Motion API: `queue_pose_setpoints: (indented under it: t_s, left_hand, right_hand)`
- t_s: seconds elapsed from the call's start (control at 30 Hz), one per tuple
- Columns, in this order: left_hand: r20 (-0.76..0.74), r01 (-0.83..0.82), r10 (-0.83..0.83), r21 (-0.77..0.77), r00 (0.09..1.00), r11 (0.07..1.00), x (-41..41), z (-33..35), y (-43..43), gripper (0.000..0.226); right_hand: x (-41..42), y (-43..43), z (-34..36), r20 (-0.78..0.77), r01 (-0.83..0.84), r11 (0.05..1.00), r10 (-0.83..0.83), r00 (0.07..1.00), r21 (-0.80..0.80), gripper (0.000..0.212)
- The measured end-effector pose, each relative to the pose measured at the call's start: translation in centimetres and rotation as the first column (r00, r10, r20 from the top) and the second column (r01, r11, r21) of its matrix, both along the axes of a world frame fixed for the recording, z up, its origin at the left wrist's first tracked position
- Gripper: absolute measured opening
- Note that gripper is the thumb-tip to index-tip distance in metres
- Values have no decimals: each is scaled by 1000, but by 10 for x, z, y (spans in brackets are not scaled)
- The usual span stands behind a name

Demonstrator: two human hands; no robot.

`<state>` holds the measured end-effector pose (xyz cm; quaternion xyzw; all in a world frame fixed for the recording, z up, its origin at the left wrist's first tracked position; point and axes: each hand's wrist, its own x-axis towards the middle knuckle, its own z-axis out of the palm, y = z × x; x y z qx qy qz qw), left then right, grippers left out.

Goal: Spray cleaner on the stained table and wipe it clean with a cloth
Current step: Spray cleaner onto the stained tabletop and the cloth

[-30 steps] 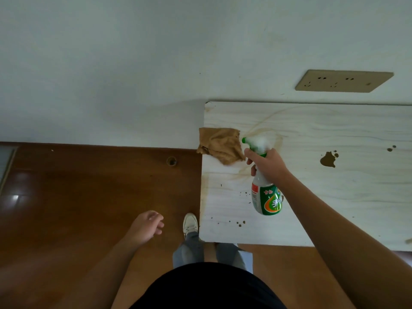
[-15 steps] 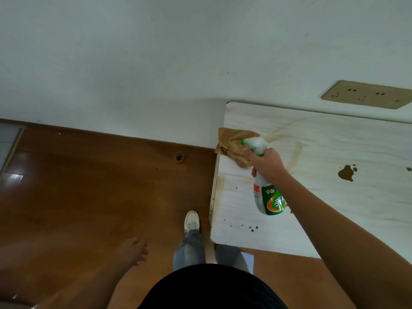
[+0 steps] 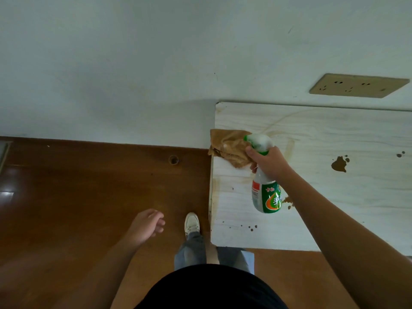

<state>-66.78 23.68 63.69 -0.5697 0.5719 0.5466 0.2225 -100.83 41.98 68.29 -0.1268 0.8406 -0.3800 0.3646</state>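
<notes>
left hand (image 3: pixel 146 226) back up | brown stains (image 3: pixel 339 164) on pale table (image 3: pixel 334 208) | wood floor (image 3: pixel 89 197)

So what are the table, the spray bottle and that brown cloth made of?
The table looks like pale wood-grain laminate or veneer, smooth and matte: wavy grain lines, stains sitting on top. The spray bottle seems plastic: whitish translucent body, glossy green label. The cloth looks like soft brown fabric, crumpled into folds.

the right hand (image 3: pixel 268 162) is covering the trigger of the spray bottle (image 3: pixel 266 197) and 1 corner of the cloth (image 3: pixel 229 146), and the table (image 3: pixel 356 134) is running past the right edge.
</notes>
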Motion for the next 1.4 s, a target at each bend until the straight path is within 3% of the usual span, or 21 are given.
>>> queue_pose_setpoints:
  t_s: [0.17, 0.3, 0.43, 0.6, 0.8, 0.97, 1.4]
  left_hand:
    - [-15, -13, 13, -20, 1000, 1000, -16, -1, -3, 19]
    - [-37, 5, -6, -35, 999, 999, -14, 0, -2, 17]
    - [3, 40, -40, -63, 999, 997, 1, -6, -1, 18]
    - [64, 42, -40, -21, 997, 999, 22, -17, -6, 23]
    - [103, 43, -46, 34, 994, 999, 34, -21, -7, 21]
    - [97, 22, -24, 19, 995, 1000, 31, -25, -6, 21]
    - [105, -33, 28, 44, 994, 999, 15, -24, -9, 21]
  right_hand:
    - [1, -10, -3, 8, 57, 997, -56, 998, -54, 37]
    - [1, -23, -7, 26, 71, 997, -70, 997, -31, 49]
    - [0, -37, -11, 19, 115, 993, -115, 993, 7, 43]
    - [0, -42, -18, -23, 115, 990, -114, 993, 76, 64]
    - [-4, -40, -14, -43, 95, 991, -92, 995, 89, 63]
    - [-10, -43, -9, -108, 52, 997, -47, 993, 49, 40]
    - [-11, -41, -8, -120, 152, 983, -140, 983, 100, 50]
